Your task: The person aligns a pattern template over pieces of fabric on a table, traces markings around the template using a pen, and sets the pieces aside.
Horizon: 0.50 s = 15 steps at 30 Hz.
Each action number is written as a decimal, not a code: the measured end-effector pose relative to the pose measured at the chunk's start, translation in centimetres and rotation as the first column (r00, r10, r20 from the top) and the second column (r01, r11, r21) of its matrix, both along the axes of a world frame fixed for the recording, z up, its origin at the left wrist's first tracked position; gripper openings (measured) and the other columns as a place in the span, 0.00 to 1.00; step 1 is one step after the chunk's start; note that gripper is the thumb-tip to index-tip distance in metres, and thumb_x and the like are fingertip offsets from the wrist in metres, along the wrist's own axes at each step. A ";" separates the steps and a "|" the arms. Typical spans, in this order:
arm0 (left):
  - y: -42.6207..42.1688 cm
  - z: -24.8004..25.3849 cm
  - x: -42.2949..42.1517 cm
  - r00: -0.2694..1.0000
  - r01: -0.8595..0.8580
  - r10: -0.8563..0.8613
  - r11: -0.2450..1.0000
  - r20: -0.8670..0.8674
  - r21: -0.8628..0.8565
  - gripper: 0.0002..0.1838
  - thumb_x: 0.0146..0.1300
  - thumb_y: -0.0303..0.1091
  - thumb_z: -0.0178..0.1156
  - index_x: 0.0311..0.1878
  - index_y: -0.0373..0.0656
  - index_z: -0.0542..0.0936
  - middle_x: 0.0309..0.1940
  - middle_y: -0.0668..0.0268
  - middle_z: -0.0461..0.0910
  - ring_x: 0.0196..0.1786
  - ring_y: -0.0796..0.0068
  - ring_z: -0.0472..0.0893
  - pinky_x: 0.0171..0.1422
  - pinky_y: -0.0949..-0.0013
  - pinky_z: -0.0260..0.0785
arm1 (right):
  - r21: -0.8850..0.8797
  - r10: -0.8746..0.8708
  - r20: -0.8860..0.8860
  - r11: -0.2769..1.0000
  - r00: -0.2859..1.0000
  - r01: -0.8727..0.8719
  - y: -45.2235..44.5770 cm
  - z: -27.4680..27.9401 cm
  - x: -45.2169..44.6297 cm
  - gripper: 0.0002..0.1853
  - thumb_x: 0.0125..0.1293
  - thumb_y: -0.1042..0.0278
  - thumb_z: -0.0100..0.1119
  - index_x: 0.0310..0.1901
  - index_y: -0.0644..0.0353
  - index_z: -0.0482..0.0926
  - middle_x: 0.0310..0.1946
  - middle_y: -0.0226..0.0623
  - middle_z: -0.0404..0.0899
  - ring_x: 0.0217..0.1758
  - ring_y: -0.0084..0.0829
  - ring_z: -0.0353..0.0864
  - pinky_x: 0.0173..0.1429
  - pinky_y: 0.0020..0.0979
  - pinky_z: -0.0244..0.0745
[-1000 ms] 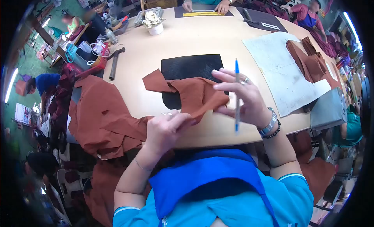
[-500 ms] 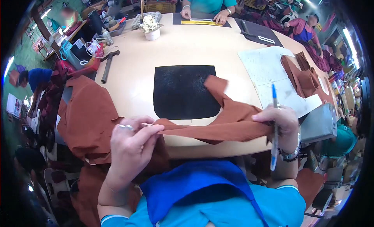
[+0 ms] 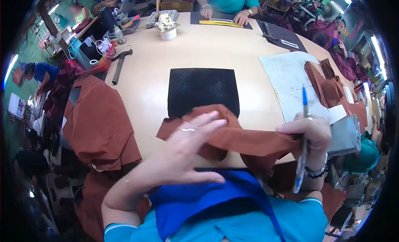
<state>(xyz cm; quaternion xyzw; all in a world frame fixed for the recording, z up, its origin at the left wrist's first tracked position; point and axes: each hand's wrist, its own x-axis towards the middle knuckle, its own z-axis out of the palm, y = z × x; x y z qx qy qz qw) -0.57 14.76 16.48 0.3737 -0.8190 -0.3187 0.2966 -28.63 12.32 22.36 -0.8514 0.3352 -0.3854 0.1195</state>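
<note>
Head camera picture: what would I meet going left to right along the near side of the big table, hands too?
Brown cloth pile → left hand → right hand → grey box.

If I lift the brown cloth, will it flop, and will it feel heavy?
The brown cloth will probably flop, since it bends into loose folds. It seems light, as the right hand holds one end along with a pen.

On the tabletop (image 3: 199, 50), the mat (image 3: 203, 90) lies beyond the cloth strip (image 3: 253, 141), with a hammer (image 3: 118, 69) left and a paper pattern (image 3: 293, 82) right of it. A pot (image 3: 168, 35) stands farther back.
</note>
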 end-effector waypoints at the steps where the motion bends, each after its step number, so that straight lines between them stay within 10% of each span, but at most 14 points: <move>1: -0.1 -1.1 -1.3 0.999 0.038 -0.038 0.999 0.010 0.007 0.46 0.53 0.59 0.71 0.70 0.46 0.64 0.69 0.50 0.63 0.73 0.48 0.62 0.74 0.41 0.51 | -0.006 0.042 -0.056 0.999 0.998 -0.042 -0.2 0.0 0.2 0.09 0.49 0.72 0.67 0.35 0.58 0.85 0.19 0.31 0.80 0.21 0.30 0.81 0.26 0.27 0.69; 6: -2.5 -6.8 -3.5 0.998 -0.038 0.033 0.994 -0.044 -0.104 0.16 0.49 0.21 0.62 0.42 0.49 0.80 0.36 0.71 0.82 0.50 0.69 0.82 0.75 0.44 0.50 | -0.070 0.010 -0.102 0.997 0.995 -0.017 -0.3 0.6 0.2 0.10 0.48 0.76 0.64 0.35 0.57 0.85 0.19 0.31 0.80 0.21 0.32 0.81 0.27 0.28 0.70; 9: -3.1 -7.2 -1.8 0.978 -0.196 0.171 0.944 -0.116 -0.267 0.06 0.61 0.32 0.64 0.41 0.50 0.80 0.37 0.71 0.83 0.43 0.69 0.83 0.74 0.42 0.51 | -0.131 -0.070 -0.007 0.989 0.997 0.069 0.3 0.4 -1.0 0.07 0.52 0.74 0.64 0.35 0.58 0.84 0.18 0.32 0.79 0.20 0.32 0.79 0.28 0.27 0.69; 15: -0.8 -1.3 2.8 0.996 -0.083 0.089 0.968 0.014 -0.239 0.11 0.52 0.35 0.75 0.31 0.45 0.81 0.26 0.69 0.82 0.28 0.70 0.82 0.49 0.63 0.75 | -0.039 -0.046 0.377 0.997 0.925 0.065 1.0 -0.9 -6.4 0.16 0.65 0.55 0.64 0.34 0.62 0.80 0.21 0.35 0.79 0.18 0.26 0.73 0.27 0.25 0.63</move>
